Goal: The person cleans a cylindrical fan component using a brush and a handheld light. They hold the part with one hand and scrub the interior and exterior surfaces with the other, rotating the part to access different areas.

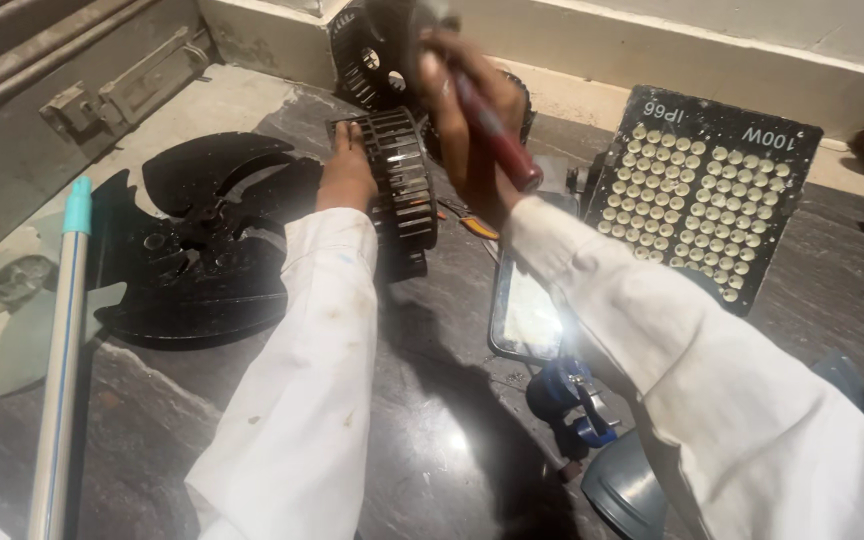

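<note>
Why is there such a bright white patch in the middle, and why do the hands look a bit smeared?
Head view: the white patch is glare off a flat glossy panel and the polished dark worktop. The right hand with its red-handled tool is motion-blurred; the left hand on the black finned part is sharper. The arms cast a shadow toward the camera.

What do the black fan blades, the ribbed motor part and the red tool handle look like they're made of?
Fan blades: probably moulded plastic, matt black with a dull sheen. Ribbed motor part under the left hand: likely cast metal, dark, its thin fins catching light. Tool handle in the right hand: glossy red, probably plastic; it is blurred.
</note>
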The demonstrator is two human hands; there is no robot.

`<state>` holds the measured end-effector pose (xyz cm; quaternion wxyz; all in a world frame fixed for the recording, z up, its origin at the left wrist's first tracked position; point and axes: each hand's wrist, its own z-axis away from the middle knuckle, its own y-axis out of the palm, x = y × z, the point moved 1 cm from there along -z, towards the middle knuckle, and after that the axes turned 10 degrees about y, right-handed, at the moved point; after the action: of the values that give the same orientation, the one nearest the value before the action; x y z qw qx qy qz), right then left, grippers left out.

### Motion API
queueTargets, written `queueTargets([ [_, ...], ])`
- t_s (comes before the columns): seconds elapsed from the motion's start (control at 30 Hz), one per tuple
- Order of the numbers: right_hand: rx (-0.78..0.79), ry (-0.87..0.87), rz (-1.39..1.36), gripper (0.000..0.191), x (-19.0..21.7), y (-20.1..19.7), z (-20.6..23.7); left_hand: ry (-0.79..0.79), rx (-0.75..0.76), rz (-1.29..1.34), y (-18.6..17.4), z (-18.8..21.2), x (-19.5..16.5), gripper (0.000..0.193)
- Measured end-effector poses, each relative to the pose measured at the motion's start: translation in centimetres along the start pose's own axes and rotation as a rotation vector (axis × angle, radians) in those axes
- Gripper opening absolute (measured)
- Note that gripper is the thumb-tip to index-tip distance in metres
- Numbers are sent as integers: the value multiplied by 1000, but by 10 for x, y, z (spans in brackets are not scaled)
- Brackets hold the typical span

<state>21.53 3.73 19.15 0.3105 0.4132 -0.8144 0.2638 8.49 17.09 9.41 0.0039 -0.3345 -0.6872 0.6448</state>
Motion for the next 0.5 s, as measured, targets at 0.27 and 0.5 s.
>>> queueTargets([
  [0.27,202,289,46,24,-56,6,45,16,-16,-17,16,-22,12,91],
  [0.5,219,263,110,13,-71,-6,100,-4,1,13,26,-42,23,95],
])
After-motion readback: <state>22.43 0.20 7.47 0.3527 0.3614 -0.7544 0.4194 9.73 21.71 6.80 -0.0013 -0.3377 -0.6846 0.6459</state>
